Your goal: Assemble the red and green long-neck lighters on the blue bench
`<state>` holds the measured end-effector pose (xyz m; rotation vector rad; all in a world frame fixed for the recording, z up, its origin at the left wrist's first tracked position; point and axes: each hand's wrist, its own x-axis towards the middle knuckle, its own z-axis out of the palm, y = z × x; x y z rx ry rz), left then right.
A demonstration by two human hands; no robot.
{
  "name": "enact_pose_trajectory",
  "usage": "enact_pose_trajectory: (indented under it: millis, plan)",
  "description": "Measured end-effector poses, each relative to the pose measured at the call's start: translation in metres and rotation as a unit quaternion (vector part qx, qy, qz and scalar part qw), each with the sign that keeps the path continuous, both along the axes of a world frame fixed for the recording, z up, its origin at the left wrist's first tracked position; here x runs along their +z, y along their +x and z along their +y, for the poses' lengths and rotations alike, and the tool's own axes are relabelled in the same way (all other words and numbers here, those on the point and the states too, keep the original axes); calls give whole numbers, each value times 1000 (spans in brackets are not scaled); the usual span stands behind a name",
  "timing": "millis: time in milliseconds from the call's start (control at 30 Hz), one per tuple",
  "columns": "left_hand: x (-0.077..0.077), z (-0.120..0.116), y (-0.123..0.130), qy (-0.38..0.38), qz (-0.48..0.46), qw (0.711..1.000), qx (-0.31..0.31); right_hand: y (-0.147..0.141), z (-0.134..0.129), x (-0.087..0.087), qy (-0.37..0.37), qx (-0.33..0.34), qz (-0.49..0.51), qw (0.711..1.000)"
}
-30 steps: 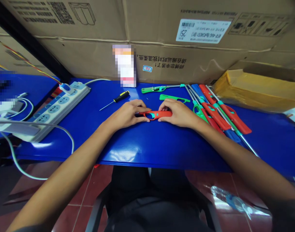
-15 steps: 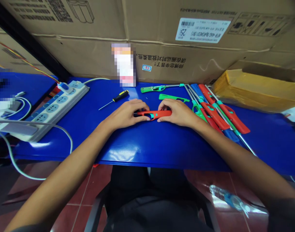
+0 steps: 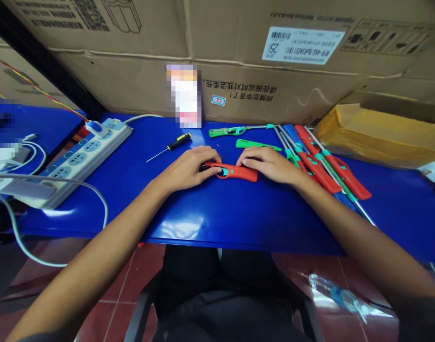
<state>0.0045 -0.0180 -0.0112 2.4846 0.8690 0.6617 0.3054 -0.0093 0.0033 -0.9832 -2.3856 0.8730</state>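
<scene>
A red gas lighter [image 3: 241,173] with a turquoise trigger lies level just above or on the blue table. My left hand [image 3: 194,166] is closed around its nozzle end, thumb against the trigger opening. At the handle's upper edge, my right hand [image 3: 270,164] has its thumb and curled fingers pinched together; the fingertips are partly hidden. Behind the hands lie an opened green lighter [image 3: 227,131] showing its inner parts and a loose green handle shell [image 3: 255,144]. A black and yellow screwdriver [image 3: 179,141] rests beyond my left hand.
Several red, green and blue lighters [image 3: 319,171] are piled right of my right hand. A taped cardboard box [image 3: 381,135] stands behind them. The white power strip [image 3: 78,164] and its cables occupy the left. A large carton [image 3: 132,80] walls off the table's back.
My right hand has shifted from wrapping the lighter's handle end to its upper edge, uncovering the end. The handle has tilted slightly downward at the right. My left hand keeps its hold.
</scene>
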Motion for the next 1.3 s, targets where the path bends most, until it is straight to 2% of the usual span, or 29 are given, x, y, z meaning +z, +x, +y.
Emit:
enact_pose_trajectory:
  millis: [100, 233, 400, 567, 767, 1000, 1200, 1300]
  plan:
    - [0, -1, 4, 39, 6, 999, 14, 3, 4, -2, -22, 10, 14, 1000]
    - [2, -1, 5, 70, -2, 997, 16, 5, 4, -1, -16, 24, 9, 1000]
    - [0, 1, 3, 57, -27, 998, 27, 7, 3, 4, -15, 27, -3, 1000]
    - [-3, 5, 4, 16, -46, 998, 41, 9, 3, 7, -16, 60, -32, 998]
    - [-3, 8, 10, 3, -42, 998, 54, -3, -6, 3, 45, 21, -56, 997]
    - [1, 5, 10, 21, -53, 997, 58, -12, -11, -7, 98, -8, -1, 995]
    - [6, 4, 0, 34, -74, 995, 57, -5, -8, -2, 66, -26, 57, 996]
    - [6, 3, -1, 54, -69, 994, 61, -1, -4, -2, 24, -61, 84, 994]
